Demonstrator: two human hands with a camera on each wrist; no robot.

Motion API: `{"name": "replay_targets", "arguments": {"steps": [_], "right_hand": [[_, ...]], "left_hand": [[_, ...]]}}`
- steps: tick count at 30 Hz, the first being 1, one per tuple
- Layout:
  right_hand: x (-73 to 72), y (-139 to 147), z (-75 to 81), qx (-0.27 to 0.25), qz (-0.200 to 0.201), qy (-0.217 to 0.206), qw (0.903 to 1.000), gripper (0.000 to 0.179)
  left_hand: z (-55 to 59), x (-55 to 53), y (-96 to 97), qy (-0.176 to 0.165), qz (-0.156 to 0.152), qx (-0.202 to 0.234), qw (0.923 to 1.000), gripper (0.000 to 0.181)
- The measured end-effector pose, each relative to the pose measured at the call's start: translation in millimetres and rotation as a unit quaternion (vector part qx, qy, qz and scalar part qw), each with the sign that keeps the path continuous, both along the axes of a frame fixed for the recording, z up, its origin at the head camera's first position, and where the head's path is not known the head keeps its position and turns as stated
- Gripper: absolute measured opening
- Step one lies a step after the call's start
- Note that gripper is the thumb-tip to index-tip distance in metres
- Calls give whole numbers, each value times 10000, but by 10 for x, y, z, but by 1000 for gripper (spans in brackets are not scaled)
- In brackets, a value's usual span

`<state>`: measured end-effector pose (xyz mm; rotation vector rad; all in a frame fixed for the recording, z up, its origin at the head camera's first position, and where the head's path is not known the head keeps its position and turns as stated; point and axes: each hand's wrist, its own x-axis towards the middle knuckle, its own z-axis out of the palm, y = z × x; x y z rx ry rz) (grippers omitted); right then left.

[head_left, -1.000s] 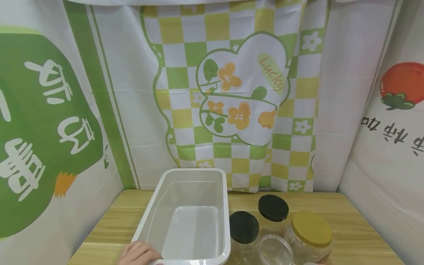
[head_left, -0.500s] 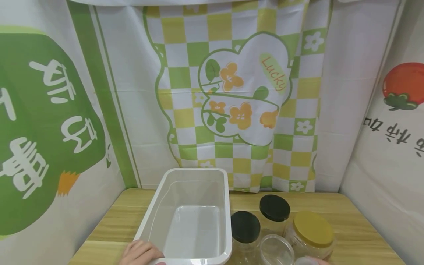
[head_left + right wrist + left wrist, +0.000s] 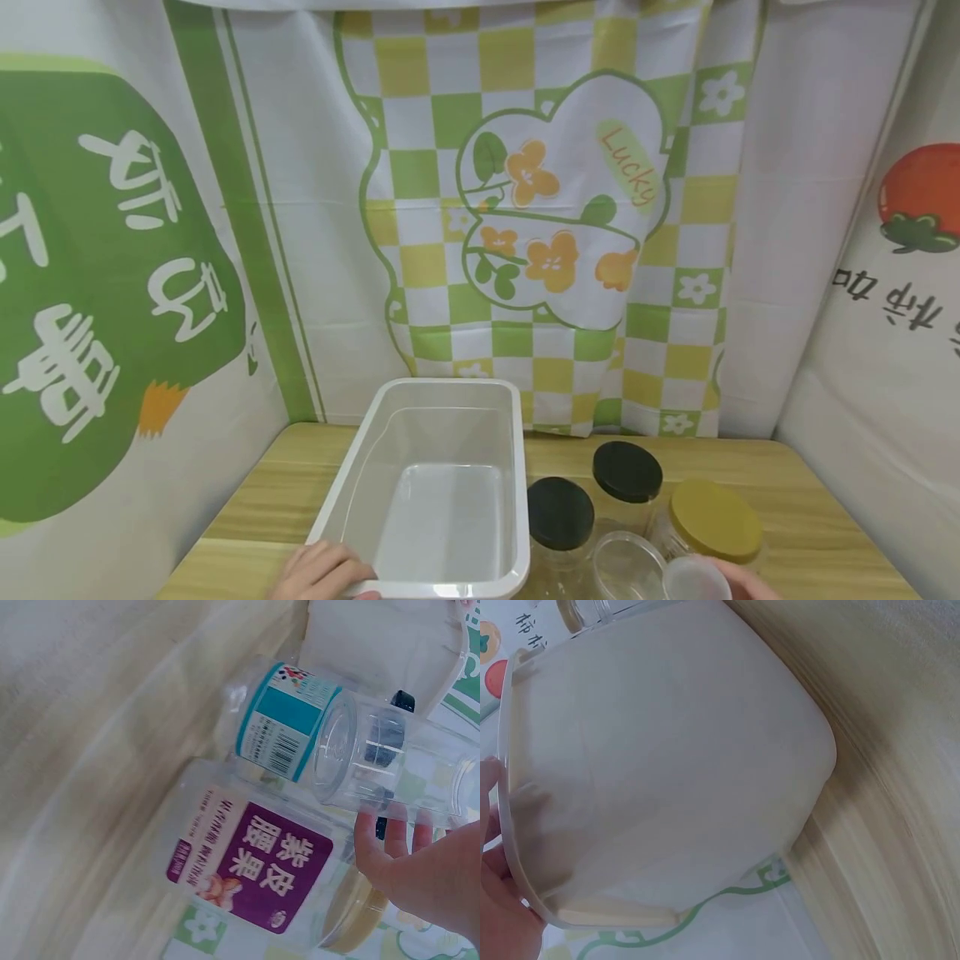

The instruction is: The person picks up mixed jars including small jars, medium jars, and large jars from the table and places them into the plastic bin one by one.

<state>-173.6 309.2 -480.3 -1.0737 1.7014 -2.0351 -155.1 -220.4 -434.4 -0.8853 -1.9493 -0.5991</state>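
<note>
My left hand (image 3: 322,573) grips the rim of a white plastic bin (image 3: 523,500) at its near left corner. The left wrist view shows the bin's outer wall (image 3: 682,750) and fingers at its rim. At the lower right of the head view, my right hand (image 3: 746,581) holds a clear plastic jar (image 3: 697,581). In the right wrist view its fingers (image 3: 367,840) curl against the side of this jar, which overlaps a blue-labelled jar (image 3: 289,724). Right beside stands a larger jar with a purple label (image 3: 259,862) and a yellow lid (image 3: 716,518).
Two jars with black lids, the nearer lid (image 3: 560,512) and the farther lid (image 3: 627,471), stand right of the bin. An open clear jar (image 3: 628,571) sits in front. All are on a wooden table (image 3: 802,500), with printed cloth (image 3: 420,183) hanging behind.
My right hand has risen into the head view with the clear jar, moving up beside the yellow lid. The left hand stays on the bin's rim. The whole head view has shifted slightly.
</note>
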Motion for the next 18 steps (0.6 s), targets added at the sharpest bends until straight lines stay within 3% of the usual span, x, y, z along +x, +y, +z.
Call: {"name": "replay_targets", "arguments": {"steps": [2,6,14,16,18], "right_hand": [[40,-16,4,-3,-310,510,9982,87],[50,-19,27,82,-539,988,9936,90],[-30,58,120,579,-631,1179,9893,91],[-17,4,151,592,-896,1352,9850,91],[44,-115,200,785,-1786,1432,9703,84]], "left_hand": [[16,5,0,41,22,-48,10000,29],[48,20,-10,2,23,-167,9999,30],[76,-27,-77,161,-140,-582,9981,37],[83,-55,-116,225,-281,-753,9965,36],[96,-70,-144,230,-323,-924,9949,37]]}}
